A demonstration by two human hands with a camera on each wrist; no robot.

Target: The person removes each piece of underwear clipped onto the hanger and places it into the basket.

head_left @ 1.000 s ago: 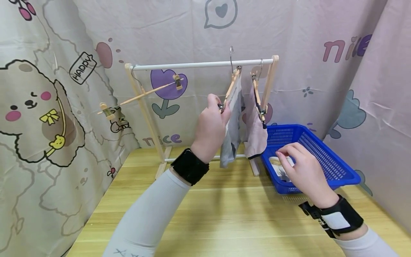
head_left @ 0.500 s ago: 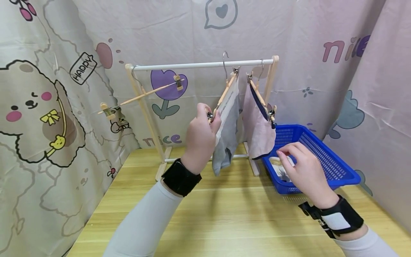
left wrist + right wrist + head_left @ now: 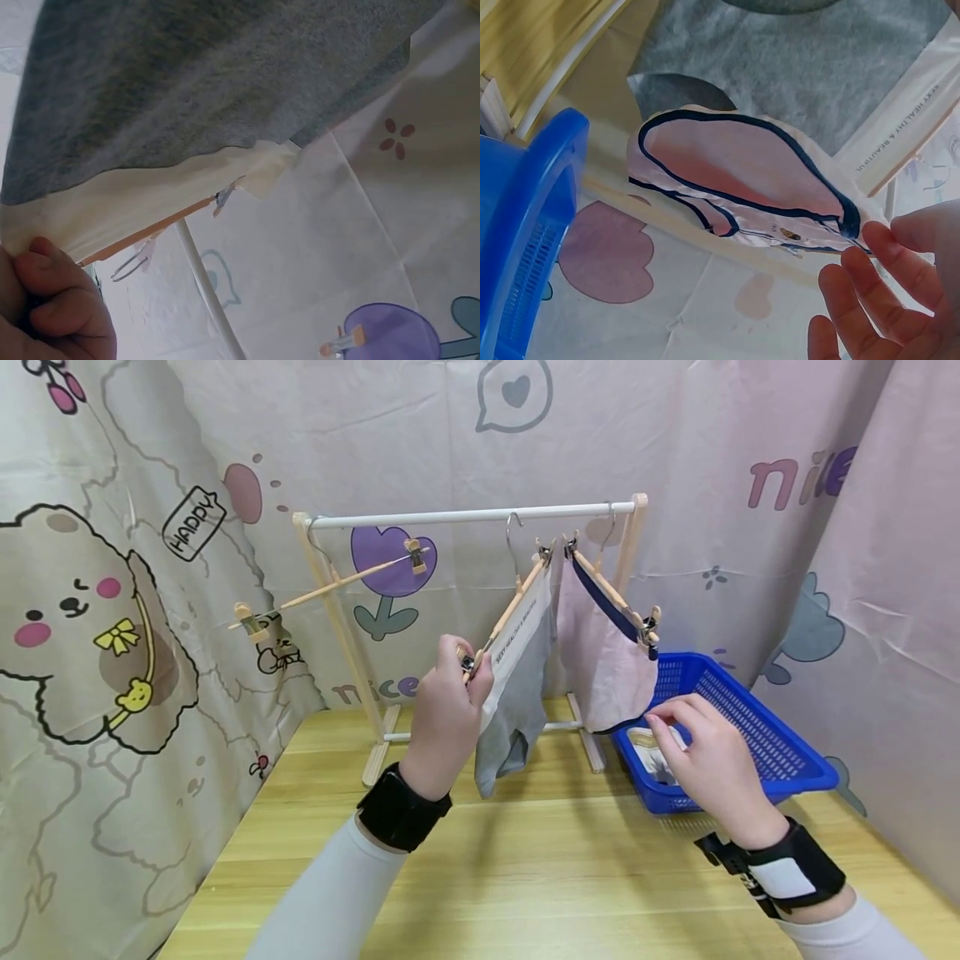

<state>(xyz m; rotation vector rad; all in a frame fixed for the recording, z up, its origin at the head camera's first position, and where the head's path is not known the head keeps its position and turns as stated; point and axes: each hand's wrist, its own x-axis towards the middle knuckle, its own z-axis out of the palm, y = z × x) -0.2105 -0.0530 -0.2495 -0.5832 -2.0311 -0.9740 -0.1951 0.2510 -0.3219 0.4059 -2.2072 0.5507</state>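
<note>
We are seeing a wooden clip hanger [image 3: 517, 601] being held at its near end by the left hand [image 3: 442, 727], whose fingers are clamping around the clip there. Its long axis is slanting from those fingers upward, rightward and away, while its metal hook [image 3: 512, 545] is pointing up at the white bar; we cannot tell whether hook and bar are touching. A grey garment [image 3: 517, 697] is hanging from it just right of those fingers, its white lettered waistband running along the hanger.

Farther right, between the two hands, a pink garment [image 3: 603, 668] with dark trim is hanging from a second hanger [image 3: 606, 587]. The right hand [image 3: 708, 760] is hovering near its lower edge, fingers loosely bent and slightly apart. Beneath and beyond them, a blue basket [image 3: 765, 722] is carrying a pale cloth [image 3: 652, 747].

A third hanger [image 3: 345, 578] is hanging well left of the left fingers, on the rack [image 3: 435, 517]. We are counting three hangers bearing two clips each, two hanging garments, one rack and one basket. Rack and basket are standing on the tabletop [image 3: 540, 877], before patterned curtains [image 3: 667, 435].
</note>
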